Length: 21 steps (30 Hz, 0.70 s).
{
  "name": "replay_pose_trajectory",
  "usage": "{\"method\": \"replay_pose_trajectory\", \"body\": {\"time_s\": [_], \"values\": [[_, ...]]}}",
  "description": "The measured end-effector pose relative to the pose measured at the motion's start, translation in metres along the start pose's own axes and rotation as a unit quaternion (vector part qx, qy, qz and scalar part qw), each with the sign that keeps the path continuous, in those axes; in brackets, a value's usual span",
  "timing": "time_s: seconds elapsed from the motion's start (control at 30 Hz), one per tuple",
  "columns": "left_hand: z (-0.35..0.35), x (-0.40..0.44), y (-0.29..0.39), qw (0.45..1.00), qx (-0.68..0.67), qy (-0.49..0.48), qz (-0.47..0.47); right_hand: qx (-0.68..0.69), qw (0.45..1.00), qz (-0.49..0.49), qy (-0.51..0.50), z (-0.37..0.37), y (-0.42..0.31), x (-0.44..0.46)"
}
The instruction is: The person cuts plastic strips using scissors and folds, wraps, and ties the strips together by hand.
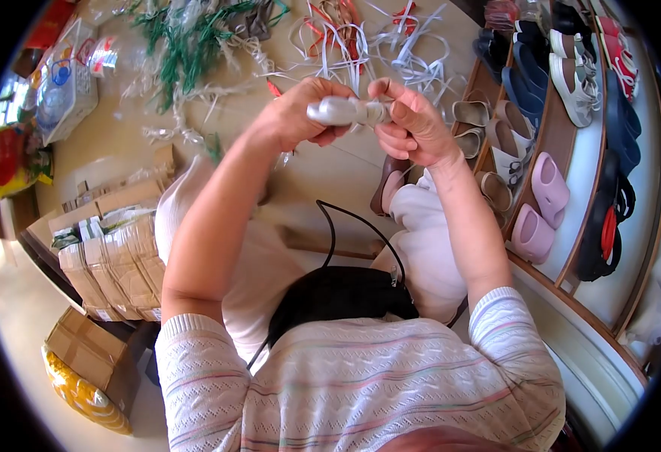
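Note:
Between my two hands, at the top centre, is a whitish bundle (338,111), blurred, that looks like wound strap or plastic. My left hand (306,117) has its fingers wrapped behind and around the bundle's left part. My right hand (415,124) pinches the bundle's right end with thumb and fingers. Beyond the hands, white and red straps (413,56) lie loose on the floor. Green netting or string (183,53) is heaped at the upper left, with pale tangled strands beside it.
Shoe racks (541,120) with many shoes stand along the right. Taped cardboard (112,264) stands at the left, with a smaller box (89,343) below it. A white basket (70,83) with plastic bottles is at the upper left. A black bag (338,294) lies on my lap.

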<state>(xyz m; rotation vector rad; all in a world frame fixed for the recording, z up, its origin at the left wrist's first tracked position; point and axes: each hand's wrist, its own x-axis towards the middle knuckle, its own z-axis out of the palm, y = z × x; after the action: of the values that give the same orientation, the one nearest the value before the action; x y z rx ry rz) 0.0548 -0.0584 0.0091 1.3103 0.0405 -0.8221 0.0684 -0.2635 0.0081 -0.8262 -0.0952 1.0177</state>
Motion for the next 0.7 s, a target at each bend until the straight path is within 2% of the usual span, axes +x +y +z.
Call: {"method": "replay_pose_trajectory", "body": {"time_s": [0.07, 0.1, 0.2, 0.33, 0.37, 0.43, 0.5, 0.57, 0.63, 0.7], "values": [[0.01, 0.004, -0.012, 0.998, -0.056, -0.019, 0.034, 0.005, 1.0, -0.023, 0.014, 0.004, -0.004, 0.0], [0.016, 0.005, -0.014, 0.998, -0.064, -0.007, 0.02, 0.005, 0.999, -0.031, 0.031, 0.003, -0.005, -0.001], [0.027, 0.007, -0.014, 0.994, -0.11, 0.016, 0.011, -0.061, 0.982, -0.096, 0.154, 0.001, 0.001, 0.004], [0.041, 0.002, -0.008, 0.999, -0.012, 0.023, 0.027, -0.236, 0.927, -0.148, 0.253, -0.006, 0.008, 0.013], [0.038, 0.004, -0.013, 0.994, 0.096, 0.043, 0.044, -0.295, 0.898, -0.152, 0.287, -0.003, 0.011, 0.014], [0.03, 0.001, -0.011, 0.974, 0.208, 0.067, 0.057, -0.423, 0.835, -0.188, 0.296, -0.006, 0.014, 0.016], [0.019, -0.004, -0.007, 0.933, 0.33, 0.105, 0.095, -0.484, 0.807, -0.185, 0.282, -0.008, 0.018, 0.017], [0.006, -0.007, -0.006, 0.914, 0.362, 0.122, 0.14, -0.483, 0.827, -0.146, 0.247, -0.007, 0.021, 0.018], [-0.003, -0.011, -0.003, 0.906, 0.369, 0.134, 0.161, -0.412, 0.891, -0.026, 0.19, -0.002, 0.016, 0.015], [-0.008, -0.018, 0.011, 0.948, 0.305, 0.058, 0.068, -0.34, 0.928, 0.06, 0.141, 0.005, 0.015, 0.014]]}}
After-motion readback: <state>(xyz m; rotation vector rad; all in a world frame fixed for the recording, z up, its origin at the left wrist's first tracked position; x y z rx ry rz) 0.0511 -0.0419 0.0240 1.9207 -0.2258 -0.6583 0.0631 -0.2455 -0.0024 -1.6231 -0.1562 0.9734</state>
